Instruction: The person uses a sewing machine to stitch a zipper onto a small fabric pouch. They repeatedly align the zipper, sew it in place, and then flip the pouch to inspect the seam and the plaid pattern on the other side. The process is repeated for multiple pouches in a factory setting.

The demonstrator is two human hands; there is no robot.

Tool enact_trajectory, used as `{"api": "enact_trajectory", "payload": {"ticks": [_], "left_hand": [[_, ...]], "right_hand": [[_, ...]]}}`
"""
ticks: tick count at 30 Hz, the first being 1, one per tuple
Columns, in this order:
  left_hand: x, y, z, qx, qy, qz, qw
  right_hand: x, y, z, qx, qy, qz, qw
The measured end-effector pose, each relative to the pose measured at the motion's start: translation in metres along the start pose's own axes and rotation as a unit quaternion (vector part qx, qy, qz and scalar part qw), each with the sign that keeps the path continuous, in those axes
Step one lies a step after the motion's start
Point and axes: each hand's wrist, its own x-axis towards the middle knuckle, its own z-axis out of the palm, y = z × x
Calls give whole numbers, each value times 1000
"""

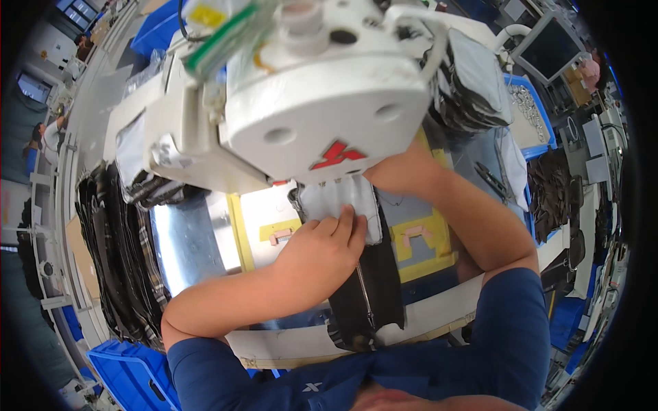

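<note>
Leftmost, low down: a blue crate [127,373], beside the operator's left elbow. Above it, a tall stack of dark fabric pieces [113,260], some edges plaid. A smaller bundle [131,147], pale on top, dark beneath, rests next to the machine body. Then a shiny metal plate [181,236], bright with reflected light, and a yellow tape patch [284,227] with a pinkish piece on it.

Centre: left hand [319,250] laid palm down, fingers stretched out and near each other, tips on a pale grey fabric piece [332,194]; pressing flat, not gripping. That piece lies under the front of a white sewing machine head [329,103], far edge close to the needle area. A black strip [384,284] with a metal zip [365,294] runs from below it toward the operator's body; join between the two not visible.

Right hand [404,171] at the far right corner of the pale piece, partly behind the machine head; fingers hidden, cannot tell whether closed. Nearer the operator, a second tape patch [426,270]. Further right: a stack of pale and dark pieces [480,75], small dark snips [491,179], a blue tray [538,151] of small metallic parts.
</note>
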Motion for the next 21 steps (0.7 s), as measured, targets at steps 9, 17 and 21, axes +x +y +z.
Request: {"api": "enact_trajectory", "payload": {"ticks": [9,17,21], "left_hand": [[4,-5,3,-67,10,14,998],[5,-10,3,-122,7,6,992],[-2,-5,-3,-111,5,-15,994]], "right_hand": [[1,2,-17,-38,-82,68,994],[-2,-6,-20,-29,-73,101,992],[-3,-10,-14,-26,-44,94,994]]}}
